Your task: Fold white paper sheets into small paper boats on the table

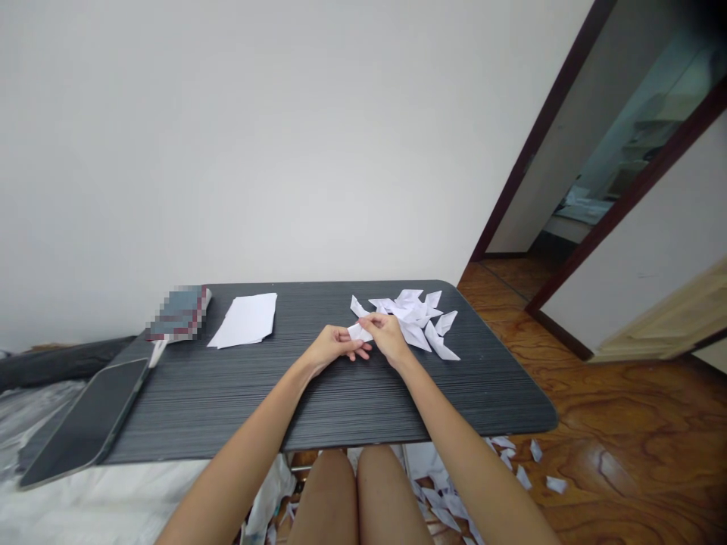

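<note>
Between my two hands, above the middle of the dark table (227, 409), is a small folded piece of white paper (356, 331). My left hand (336, 342) pinches its left end, with the lower fingers partly spread beneath. From the other side, my right hand (386, 334) grips the right end between thumb and fingers. Just beyond and to the right of my right hand lies a loose pile of folded paper pieces (412, 310), some with pointed ends. A stack of flat white paper sheets (245, 319) rests farther left on the table.
A tablet-like dark device (85, 424) lies at the table's left edge, near a blurred-out bundle (179, 312). Folded papers (446, 503) are scattered on the wooden floor (636, 424) below. A white wall (318, 151) stands behind the table; a doorway (596, 166) opens at right.
</note>
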Available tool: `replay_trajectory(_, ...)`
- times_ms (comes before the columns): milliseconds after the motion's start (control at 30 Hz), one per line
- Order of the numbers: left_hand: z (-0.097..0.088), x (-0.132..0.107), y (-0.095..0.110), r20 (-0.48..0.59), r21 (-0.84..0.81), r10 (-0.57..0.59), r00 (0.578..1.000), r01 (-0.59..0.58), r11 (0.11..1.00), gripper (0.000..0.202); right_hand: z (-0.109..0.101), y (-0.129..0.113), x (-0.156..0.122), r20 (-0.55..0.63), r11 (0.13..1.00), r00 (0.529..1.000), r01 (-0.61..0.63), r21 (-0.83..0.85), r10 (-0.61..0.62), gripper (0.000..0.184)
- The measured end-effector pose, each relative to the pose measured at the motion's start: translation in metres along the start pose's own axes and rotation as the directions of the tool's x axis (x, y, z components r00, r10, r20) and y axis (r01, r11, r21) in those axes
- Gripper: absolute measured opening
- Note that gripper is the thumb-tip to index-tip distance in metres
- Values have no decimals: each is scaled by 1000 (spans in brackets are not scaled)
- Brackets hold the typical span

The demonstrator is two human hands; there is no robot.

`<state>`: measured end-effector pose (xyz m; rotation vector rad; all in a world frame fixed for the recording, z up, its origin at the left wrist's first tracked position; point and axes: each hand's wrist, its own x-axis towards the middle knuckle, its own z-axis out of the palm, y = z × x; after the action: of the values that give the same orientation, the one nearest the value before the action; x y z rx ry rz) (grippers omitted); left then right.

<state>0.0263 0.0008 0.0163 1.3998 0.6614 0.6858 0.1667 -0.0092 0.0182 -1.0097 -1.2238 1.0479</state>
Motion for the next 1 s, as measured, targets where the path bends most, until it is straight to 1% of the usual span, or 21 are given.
replay_trajectory(100,3,0,2,-20,-48,-22,1000,21,999,37,1,1,1,-14,999,999,43,-21,-43,17)
replay_trajectory(167,5,0,3,-13,-32,-14,1000,13,999,37,1,1,1,-16,998,999,52,-28,-52,18)
replay_trajectory(333,8,0,5,19,20,64,998,-65,998,31,2,1,0,-33,999,999,41,-2,-41,23)
replay_trajectory(433,10,0,4,-12,45,79,997,-78,996,30,3,1,0,-23,999,1000,5,37,-4,24)
replay_trajectory(567,8,1,2,-77,122,98,992,-88,989,32,1,-1,0,10,997,997,-75,35,75,25)
replay_trajectory(667,3,1,4,-91,253,137,986,-110,961,36,-2,-1,0,87,998,994,-64,-21,66,23)
replay_trajectory(733,1,-1,6,-167,404,200,966,-118,907,37,-2,0,-1,128,998,992,-2,-71,11,22)
replay_trajectory(767,0,-2,7,-227,498,257,939,-115,860,36,-1,0,-1,141,994,990,38,-101,-23,22)
replay_trajectory(800,0,-3,8,-278,590,325,904,-107,801,35,0,1,-2,150,988,987,77,-131,-57,22)
replay_trajectory(833,0,-4,8,-310,668,392,866,-96,738,33,1,1,-3,159,981,984,113,-161,-87,22)
replay_trajectory(867,1,-5,8,-319,727,445,837,-85,682,32,2,2,-4,164,972,980,140,-187,-109,22)
replay_trajectory(900,1,-5,8,-315,765,476,821,-77,639,31,3,3,-5,162,965,979,157,-208,-124,21)
replay_trajectory(933,2,-6,7,-308,784,486,818,-70,616,32,5,3,-5,152,961,980,162,-223,-130,21)
replay_trajectory(1000,3,-6,5,-314,783,474,823,-58,619,34,6,5,-6,125,964,986,135,-230,-109,22)
